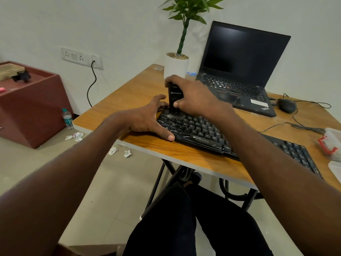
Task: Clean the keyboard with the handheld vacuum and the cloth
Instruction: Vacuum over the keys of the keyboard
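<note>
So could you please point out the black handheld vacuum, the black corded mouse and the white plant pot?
black handheld vacuum (174, 97): head view, its upright body.
black corded mouse (286, 105): head view, its top.
white plant pot (176, 66): head view, its side wall.

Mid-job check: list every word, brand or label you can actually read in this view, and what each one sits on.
"ZEBRONICS": on the front edge of the keyboard, below the space bar.
"ThinkPad": on the corner of the laptop, tilted and barely legible.
Logo on the handheld vacuum gripped by the right hand: too blurred.
White sticker on the laptop: too small.
Water bottle label: unreadable.
Key legends: mostly blurred.
</note>
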The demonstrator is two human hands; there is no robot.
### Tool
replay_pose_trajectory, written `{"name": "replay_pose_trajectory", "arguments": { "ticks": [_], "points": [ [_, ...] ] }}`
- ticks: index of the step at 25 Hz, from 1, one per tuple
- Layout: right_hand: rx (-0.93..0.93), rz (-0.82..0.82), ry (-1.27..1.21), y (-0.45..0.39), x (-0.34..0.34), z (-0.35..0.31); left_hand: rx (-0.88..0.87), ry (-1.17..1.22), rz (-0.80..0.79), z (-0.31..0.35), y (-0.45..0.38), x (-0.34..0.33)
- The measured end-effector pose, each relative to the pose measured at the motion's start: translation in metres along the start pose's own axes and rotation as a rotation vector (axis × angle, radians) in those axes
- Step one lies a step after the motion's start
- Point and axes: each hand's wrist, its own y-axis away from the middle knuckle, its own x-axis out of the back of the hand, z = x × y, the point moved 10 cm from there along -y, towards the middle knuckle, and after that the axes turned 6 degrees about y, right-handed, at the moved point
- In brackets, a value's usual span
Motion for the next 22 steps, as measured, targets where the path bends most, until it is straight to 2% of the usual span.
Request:
{"name": "replay_pose_trajectory", "arguments": {
  "ticks": [2, 5, 7, 10, 12, 14, 16, 19, 21, 22],
  "points": [
    [-0.032, -0.058, 0.103, -0.004, 0.004, 0.005, 0.010, -0.009, -0.005, 0.000, 0.000, -0.001],
    [0.021, 0.008, -0.034, 0.002, 0.013, -0.012, 0.004, -0.018, -0.002, 0.003, 0.000, 0.000],
    [0.029, 0.004, -0.008, 0.012, 0.009, -0.015, 0.003, -0.022, -0.004, 0.002, 0.000, 0.000],
    [-0.110, -0.095, 0.180, 0.025, 0.011, 0.018, -0.004, -0.012, -0.006, 0.002, 0.000, 0.001],
    [-0.161, -0.059, 0.219, 0.030, 0.019, 0.025, -0.009, -0.012, -0.010, 0.003, 0.001, 0.000],
    [-0.113, 0.063, 0.084, 0.030, 0.022, 0.009, -0.007, -0.019, -0.012, 0.003, 0.000, -0.001],
    [-0.070, 0.108, -0.067, 0.029, 0.015, -0.004, -0.004, -0.019, -0.006, 0.001, -0.002, 0.000],
    [-0.056, -0.002, -0.040, 0.031, 0.008, 0.003, -0.009, -0.020, -0.011, 0.001, -0.001, -0.001],
    [-0.057, -0.129, 0.077, 0.033, 0.011, 0.012, -0.014, -0.019, -0.006, 0.002, -0.001, 0.000],
    [-0.062, -0.143, 0.151, 0.033, 0.014, 0.015, -0.010, -0.014, -0.006, 0.001, -0.001, 0.000]
  ]
}}
